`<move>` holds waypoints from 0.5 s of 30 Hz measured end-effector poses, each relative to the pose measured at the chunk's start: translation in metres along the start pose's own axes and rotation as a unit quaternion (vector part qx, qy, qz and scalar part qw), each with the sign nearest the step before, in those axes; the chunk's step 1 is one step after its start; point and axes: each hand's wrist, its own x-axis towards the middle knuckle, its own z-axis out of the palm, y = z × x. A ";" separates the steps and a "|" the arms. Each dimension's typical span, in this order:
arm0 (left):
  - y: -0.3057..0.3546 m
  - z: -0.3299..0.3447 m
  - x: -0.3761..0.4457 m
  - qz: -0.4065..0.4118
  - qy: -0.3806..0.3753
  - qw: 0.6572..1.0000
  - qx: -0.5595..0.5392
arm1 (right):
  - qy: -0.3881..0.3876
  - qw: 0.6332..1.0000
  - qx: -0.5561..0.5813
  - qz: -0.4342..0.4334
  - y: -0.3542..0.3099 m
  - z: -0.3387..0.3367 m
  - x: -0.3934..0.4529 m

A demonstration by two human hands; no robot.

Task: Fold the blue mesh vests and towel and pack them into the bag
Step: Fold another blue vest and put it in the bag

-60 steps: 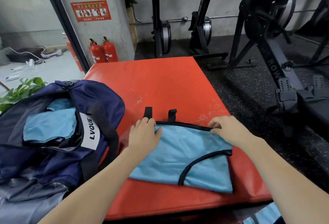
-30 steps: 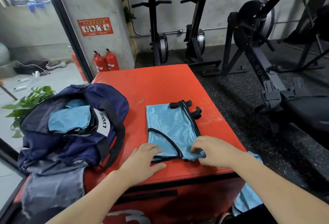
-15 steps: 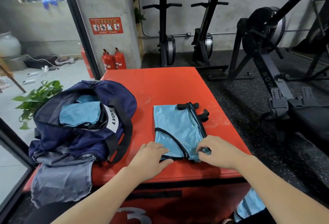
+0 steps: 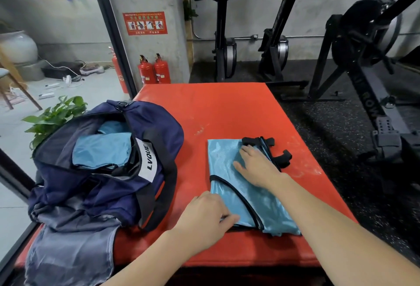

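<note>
Your R hand (image 4: 258,167) lies flat, fingers straight, on the vest (image 4: 229,185); L hand (image 4: 206,215) pinches its near edge, bag (image 4: 109,185) to the left.

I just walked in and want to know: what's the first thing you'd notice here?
The big red mat in the middle grabs the eye first. On it lies a shiny blue vest, with the right hand flat on top and the left hand pinching its near corner. To the left sits an open navy bag with more blue cloth inside, and two red fire extinguishers stand by the pillar behind.
</note>
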 end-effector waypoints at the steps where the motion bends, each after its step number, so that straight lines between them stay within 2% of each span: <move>1: 0.000 -0.001 0.001 0.000 -0.007 1.000 -0.002 | 0.009 1.000 -0.023 0.010 0.006 0.002 0.007; 5: 0.002 -0.008 0.006 0.005 -0.013 1.000 0.005 | 0.053 0.991 -0.069 0.100 0.023 0.006 0.019; 8: 0.009 -0.015 0.010 0.001 -0.018 0.999 0.035 | 0.047 0.984 -0.056 0.163 0.028 0.005 0.018; 11: 0.014 -0.020 0.012 0.002 -0.018 0.998 0.052 | 0.079 0.978 -0.043 0.187 0.034 0.006 0.016; 15: 0.014 -0.020 0.013 0.000 -0.020 0.998 0.059 | 0.139 0.966 -0.089 0.198 0.033 0.007 0.013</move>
